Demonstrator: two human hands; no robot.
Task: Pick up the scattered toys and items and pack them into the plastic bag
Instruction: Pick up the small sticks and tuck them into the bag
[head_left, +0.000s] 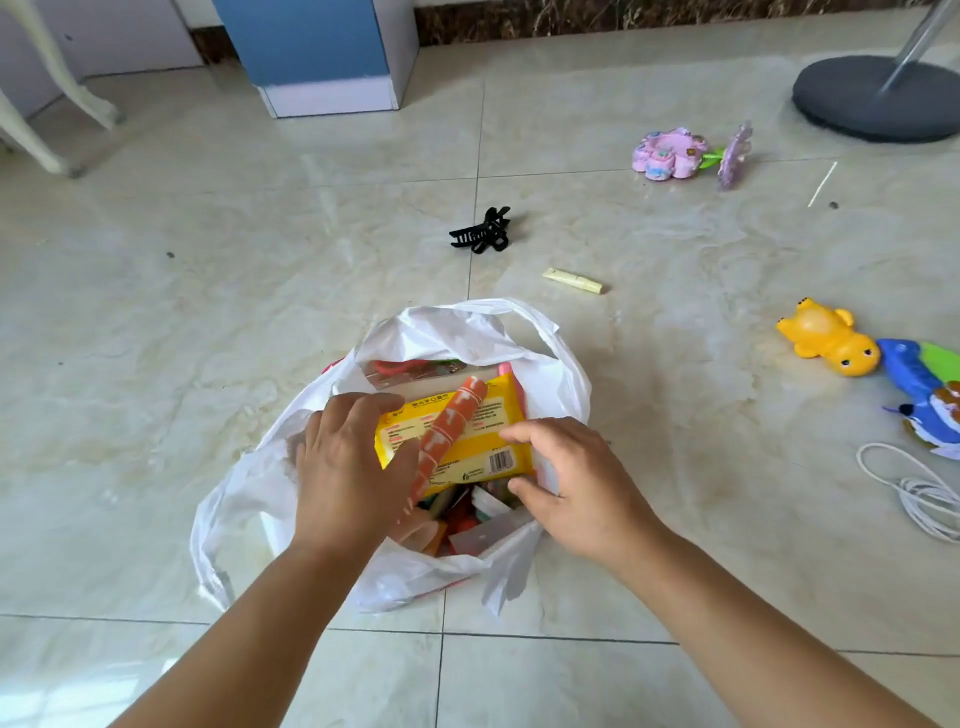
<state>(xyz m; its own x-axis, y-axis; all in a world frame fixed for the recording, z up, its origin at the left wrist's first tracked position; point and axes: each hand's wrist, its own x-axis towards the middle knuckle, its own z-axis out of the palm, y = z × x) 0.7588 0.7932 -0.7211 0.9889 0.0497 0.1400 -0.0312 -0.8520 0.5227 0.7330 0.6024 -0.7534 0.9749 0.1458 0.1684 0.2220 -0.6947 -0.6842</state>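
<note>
Both hands reached into the white plastic bag (467, 332). The left hand (348, 462) (fingers curled) gripped the yellow wipes packet (488, 447) beside the orange toy shrimp (447, 431); the right hand (576, 483) pinched the packet's opposite edge between thumb and fingertips.

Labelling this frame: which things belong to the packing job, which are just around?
Job: plastic bag, yellow packet, orange toy, hair claw, yellow tube, pink flower toy, yellow toy, blue toy, white cable.
Around: blue cabinet, stand base, chair legs.
</note>
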